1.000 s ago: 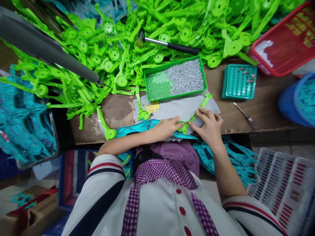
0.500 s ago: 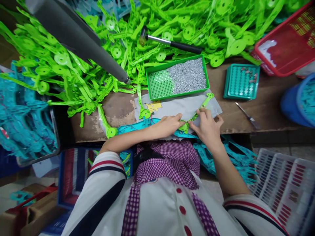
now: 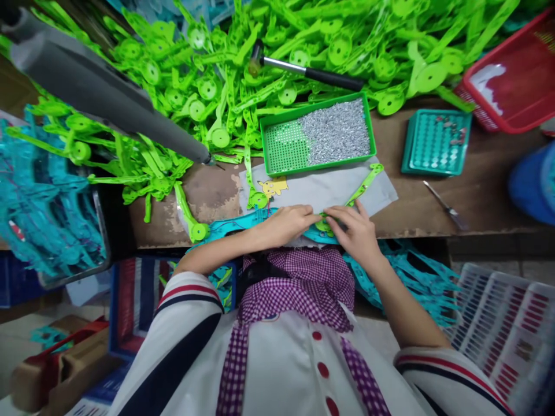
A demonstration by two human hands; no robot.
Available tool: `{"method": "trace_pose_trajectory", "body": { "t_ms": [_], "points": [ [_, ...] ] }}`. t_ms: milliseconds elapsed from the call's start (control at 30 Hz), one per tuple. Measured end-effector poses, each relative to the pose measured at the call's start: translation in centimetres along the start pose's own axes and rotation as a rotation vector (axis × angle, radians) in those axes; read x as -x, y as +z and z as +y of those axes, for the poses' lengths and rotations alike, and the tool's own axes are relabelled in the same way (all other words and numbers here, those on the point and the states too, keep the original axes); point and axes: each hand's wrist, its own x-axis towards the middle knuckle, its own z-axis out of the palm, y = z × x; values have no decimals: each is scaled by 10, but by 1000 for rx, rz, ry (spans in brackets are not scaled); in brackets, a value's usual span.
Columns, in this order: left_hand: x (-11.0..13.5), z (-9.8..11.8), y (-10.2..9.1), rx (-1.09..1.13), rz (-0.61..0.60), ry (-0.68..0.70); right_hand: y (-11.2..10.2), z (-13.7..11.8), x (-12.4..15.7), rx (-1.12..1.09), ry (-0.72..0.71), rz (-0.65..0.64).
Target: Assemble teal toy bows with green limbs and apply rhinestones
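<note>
A green plastic arm with a round end (image 3: 363,186) lies slanted across the right part of the turquoise plastic piece (image 3: 234,225) at the table's front edge. My left hand (image 3: 290,224) rests over the turquoise piece, its fingers closed at the left side of the green round end; what its fingertips grip is partly hidden. My right hand (image 3: 354,228) is closed on the green arm near that end, thumb and fingers bent around it. Another green arm (image 3: 200,231) meets the turquoise piece's left end, and a third (image 3: 257,199) stands behind its middle.
Behind my hands are a grey cloth (image 3: 303,193) and a green tray of small metal screws (image 3: 340,136). A hammer (image 3: 303,69) lies on heaped green arms. A grey power screwdriver (image 3: 130,110) hangs at left. A teal box (image 3: 436,144) and a screwdriver (image 3: 444,205) are right.
My right hand has slid down and left along the green arm to its round end. My left fingers have drawn back slightly. The whole view has shifted a little.
</note>
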Motion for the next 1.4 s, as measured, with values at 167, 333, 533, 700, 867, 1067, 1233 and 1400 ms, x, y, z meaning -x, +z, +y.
{"method": "trace_pose_trajectory", "body": {
  "t_ms": [167, 333, 533, 700, 867, 1067, 1233, 1400],
  "points": [
    [16, -2, 0, 9, 12, -35, -5, -2, 2, 60, -37, -45],
    [13, 0, -2, 40, -35, -48, -13, -2, 7, 179, -149, -191],
    [7, 0, -7, 73, -81, -101, -10, -6, 14, 309, -216, -222],
    [4, -5, -15, 97, -108, -119, -7, -18, 14, 376, -169, -205],
    [9, -7, -23, 94, -118, -96, -8, -20, 13, 362, -168, -223],
    [6, -1, -24, 40, -189, -135, -7, -15, 14, 406, -204, -255],
    [5, -4, -21, 8, -169, -140, -5, -20, 15, 415, -173, -246],
    [7, -11, -18, 25, -133, -129, -4, -23, 15, 401, -154, -249]
  ]
}}
